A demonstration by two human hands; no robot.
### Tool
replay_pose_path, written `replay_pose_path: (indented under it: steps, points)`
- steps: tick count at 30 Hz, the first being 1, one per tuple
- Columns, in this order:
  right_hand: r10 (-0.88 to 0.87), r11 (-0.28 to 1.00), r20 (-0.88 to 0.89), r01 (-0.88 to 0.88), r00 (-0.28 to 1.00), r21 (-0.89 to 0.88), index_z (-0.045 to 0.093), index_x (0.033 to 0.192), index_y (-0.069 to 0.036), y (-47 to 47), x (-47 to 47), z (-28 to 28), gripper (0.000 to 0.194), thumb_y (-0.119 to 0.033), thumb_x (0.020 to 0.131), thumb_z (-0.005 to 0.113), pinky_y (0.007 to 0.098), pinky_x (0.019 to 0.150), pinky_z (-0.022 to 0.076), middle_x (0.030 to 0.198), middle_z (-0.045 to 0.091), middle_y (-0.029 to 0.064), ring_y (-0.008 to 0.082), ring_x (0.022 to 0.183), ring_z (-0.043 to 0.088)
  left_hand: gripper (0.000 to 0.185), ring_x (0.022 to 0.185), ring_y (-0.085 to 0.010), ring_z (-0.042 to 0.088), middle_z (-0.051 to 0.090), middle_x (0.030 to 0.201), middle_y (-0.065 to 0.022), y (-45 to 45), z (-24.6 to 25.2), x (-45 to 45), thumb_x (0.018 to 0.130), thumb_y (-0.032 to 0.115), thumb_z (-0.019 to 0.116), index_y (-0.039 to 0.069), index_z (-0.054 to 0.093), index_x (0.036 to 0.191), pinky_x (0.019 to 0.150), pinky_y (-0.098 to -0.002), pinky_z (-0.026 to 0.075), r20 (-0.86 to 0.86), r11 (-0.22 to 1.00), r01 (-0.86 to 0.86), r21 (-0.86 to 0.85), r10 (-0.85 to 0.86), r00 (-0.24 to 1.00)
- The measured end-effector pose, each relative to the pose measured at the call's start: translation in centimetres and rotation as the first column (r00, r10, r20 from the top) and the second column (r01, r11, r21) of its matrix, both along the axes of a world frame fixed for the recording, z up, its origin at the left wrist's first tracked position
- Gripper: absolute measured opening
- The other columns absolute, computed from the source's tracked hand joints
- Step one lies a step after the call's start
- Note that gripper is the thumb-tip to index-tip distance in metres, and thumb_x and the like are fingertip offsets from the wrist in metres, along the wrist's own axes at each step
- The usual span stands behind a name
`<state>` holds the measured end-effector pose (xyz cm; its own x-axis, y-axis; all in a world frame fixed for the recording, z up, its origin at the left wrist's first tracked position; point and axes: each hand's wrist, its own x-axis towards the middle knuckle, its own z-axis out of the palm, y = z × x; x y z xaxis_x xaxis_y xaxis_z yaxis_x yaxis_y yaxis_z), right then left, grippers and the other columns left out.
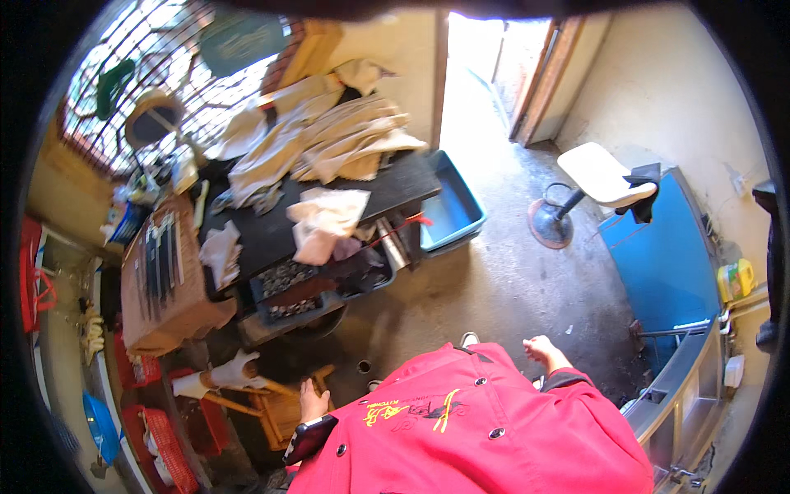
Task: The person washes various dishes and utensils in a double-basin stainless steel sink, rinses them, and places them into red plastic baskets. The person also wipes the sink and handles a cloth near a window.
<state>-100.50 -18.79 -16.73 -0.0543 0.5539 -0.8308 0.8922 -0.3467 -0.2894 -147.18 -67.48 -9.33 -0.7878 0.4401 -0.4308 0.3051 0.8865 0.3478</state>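
Note:
My left hand [313,400] hangs at the left side of my red jacket [481,426], fingers apart, over a wooden stool or chair [271,414]. By its wrist shows a dark phone-like object [308,438]; what holds it there is hidden. At the right, my right hand [541,350] hangs above the concrete floor, its fingers curled; whether anything is in it cannot be told. Ahead on the left stands a black table [395,194] with piled beige cloths [352,136] and a crumpled pale cloth [327,222] at its front edge.
Trays of small pieces [284,281] sit under the table. A blue plastic tub [460,216] stands at its end, near the doorway. A white-seated stool [595,173] and a blue panel [666,253] stand right. Red baskets [166,441] lie at the lower left.

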Motion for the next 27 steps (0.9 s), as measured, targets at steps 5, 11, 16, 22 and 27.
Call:
replay_pose_path:
  steps: [5, 11, 16, 22, 27]
  points:
    - [0.113, 0.980, 0.120, -0.130, 0.986, 0.148, 0.065, 0.079, -0.005, 8.3, 12.2, -2.1, 0.027, -0.031, 0.089, 0.062, 0.0330, 0.045, 0.0429, 0.064, 0.061, 0.0056, 0.0168, 0.049, 0.054, 0.057, 0.111, -0.0385, 0.055, 0.058, 0.117, -0.0257, 16.7, 2.9, 5.7, 0.081, 0.030, 0.067, -0.001, 0.051, 0.126, 0.094, -0.0411, 0.045, 0.176, 0.960, 0.279, 0.007, -0.276, 0.945]
    - [-0.157, 0.912, -0.031, 0.157, 0.987, 0.379, 0.066, 0.078, -0.002, 18.3, 16.2, -2.3, 0.023, -0.024, 0.087, 0.063, 0.0284, 0.051, 0.0427, 0.061, 0.059, 0.0020, 0.0117, 0.054, 0.053, 0.055, 0.121, -0.0351, 0.050, 0.052, 0.129, -0.0224, 35.0, 8.1, 9.9, 0.087, 0.027, 0.063, -0.001, 0.047, 0.131, 0.100, -0.0406, 0.041, 0.256, 0.839, 0.545, 0.003, -0.527, 0.810]
    - [-0.070, 0.917, -0.193, 0.140, 0.979, 0.373, 0.068, 0.090, -0.001, 24.5, 12.5, -3.2, 0.026, -0.026, 0.086, 0.063, 0.0302, 0.060, 0.0475, 0.071, 0.064, 0.0047, 0.0126, 0.062, 0.057, 0.050, 0.118, -0.0346, 0.052, 0.056, 0.125, -0.0217, 44.8, 9.0, 9.8, 0.086, 0.027, 0.063, -0.001, 0.051, 0.126, 0.098, -0.0402, 0.043, 0.250, 0.727, 0.686, 0.017, -0.667, 0.702]
    - [-0.086, 0.961, -0.173, 0.127, 0.981, 0.245, 0.067, 0.090, -0.001, 32.0, 12.6, -2.3, 0.026, -0.027, 0.087, 0.062, 0.0315, 0.059, 0.0468, 0.070, 0.062, 0.0040, 0.0134, 0.061, 0.056, 0.042, 0.105, -0.0357, 0.058, 0.062, 0.113, -0.0190, 58.4, 4.2, 6.8, 0.086, 0.030, 0.062, 0.005, 0.057, 0.119, 0.089, -0.0426, 0.048, 0.213, 0.595, 0.803, 0.021, -0.788, 0.578]
    - [-0.399, 0.874, -0.127, 0.419, 0.908, 0.247, 0.068, 0.087, 0.000, 37.7, 19.2, 0.0, 0.031, -0.030, 0.086, 0.063, 0.0336, 0.057, 0.0468, 0.066, 0.063, 0.0065, 0.0160, 0.058, 0.057, 0.044, 0.106, -0.0363, 0.058, 0.061, 0.115, -0.0202, 71.7, 3.3, 5.5, 0.086, 0.030, 0.061, 0.004, 0.055, 0.121, 0.089, -0.0431, 0.048, 0.165, 0.638, 0.753, 0.159, -0.769, 0.617]
